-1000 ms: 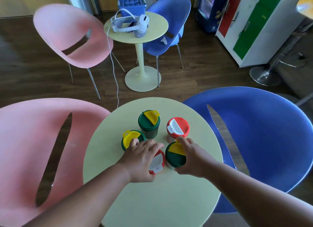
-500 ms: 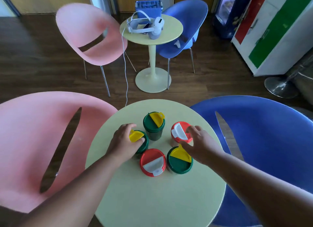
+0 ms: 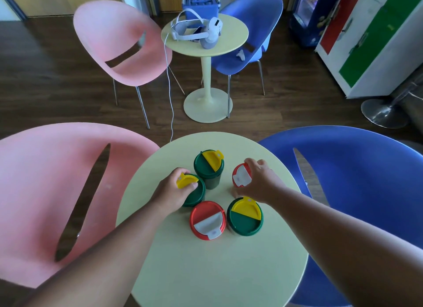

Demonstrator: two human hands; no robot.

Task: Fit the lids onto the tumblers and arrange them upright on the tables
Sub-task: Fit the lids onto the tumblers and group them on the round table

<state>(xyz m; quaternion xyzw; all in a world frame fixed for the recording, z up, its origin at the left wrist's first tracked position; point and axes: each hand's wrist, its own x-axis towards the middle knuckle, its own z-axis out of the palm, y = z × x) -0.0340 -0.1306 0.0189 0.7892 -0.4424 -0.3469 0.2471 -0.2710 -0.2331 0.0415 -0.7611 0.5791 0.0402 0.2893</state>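
Observation:
Several lidded tumblers stand upright on the near round table (image 3: 206, 272). My left hand (image 3: 174, 192) grips the left green-lidded tumbler (image 3: 195, 193) from its left side, thumb on the yellow flap. My right hand (image 3: 258, 183) grips the far red-lidded tumbler (image 3: 240, 177) from the right, fingers curled over its rim. A dark green tumbler with a green and yellow lid (image 3: 208, 165) stands between the hands at the back. In front stand a red-lidded tumbler (image 3: 207, 219) and a green-lidded tumbler (image 3: 245, 216), untouched.
A pink chair (image 3: 45, 192) is at the left and a blue chair (image 3: 354, 180) at the right of the near table. Beyond stands a second round table (image 3: 229, 43) with a white headset (image 3: 199, 30), flanked by a pink and a blue chair. A cable hangs from it.
Both hands left the two front tumblers and moved outward and back. The left hand now grips the left green-lidded tumbler, the right hand the far red-lidded one.

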